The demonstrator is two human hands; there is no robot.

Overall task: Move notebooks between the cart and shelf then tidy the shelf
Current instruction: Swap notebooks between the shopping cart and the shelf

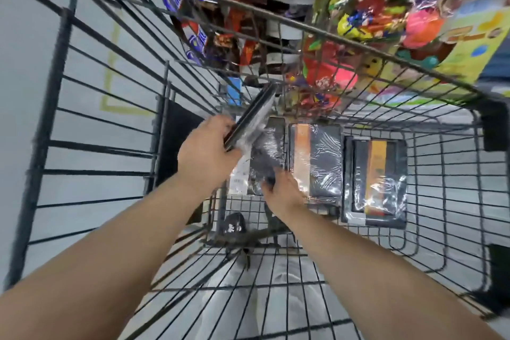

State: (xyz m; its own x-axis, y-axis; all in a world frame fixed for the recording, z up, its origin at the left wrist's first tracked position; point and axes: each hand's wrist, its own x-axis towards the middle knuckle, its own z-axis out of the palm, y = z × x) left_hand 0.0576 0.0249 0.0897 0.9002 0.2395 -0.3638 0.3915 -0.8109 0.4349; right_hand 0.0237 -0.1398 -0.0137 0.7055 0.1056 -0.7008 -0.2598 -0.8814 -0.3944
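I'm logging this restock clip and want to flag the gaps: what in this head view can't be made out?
- Leftmost notebook stack: motion blur and both hands cover it; how many it holds is unreadable.
- Right hand: fingertips smeared, so whether it grips a notebook is unclear.
- Raised notebook in the left hand: seen edge-on, cover hidden.
- Shelf goods: blurred and cut by the top edge; labels unreadable.

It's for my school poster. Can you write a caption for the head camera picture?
Left hand lifts a wrapped notebook from the cart while right hand reaches for another.
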